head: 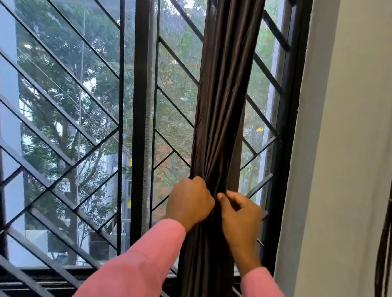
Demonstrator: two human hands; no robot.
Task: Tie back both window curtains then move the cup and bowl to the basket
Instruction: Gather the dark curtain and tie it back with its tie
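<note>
A dark brown curtain (221, 103) hangs gathered into a narrow bundle of folds in front of the right part of the window, between the mesh pane (177, 75) and the window's black right frame (286, 132). The left grip (189, 201) is curled around the bundle from its left side, with the back of the hand facing the camera and the fingers hidden in the fabric. The right grip (240, 212) sits just beside it at the same height, its thumb and forefinger pinching the folds at the front of the bundle. Both arms wear pink sleeves (140, 262). A black grille of diagonal bars (63, 113) covers the window, with trees beyond it. To the right stands a pale wall (345, 161), and dark cords (390, 236) hang at the far right edge, bound by a white tie.
</note>
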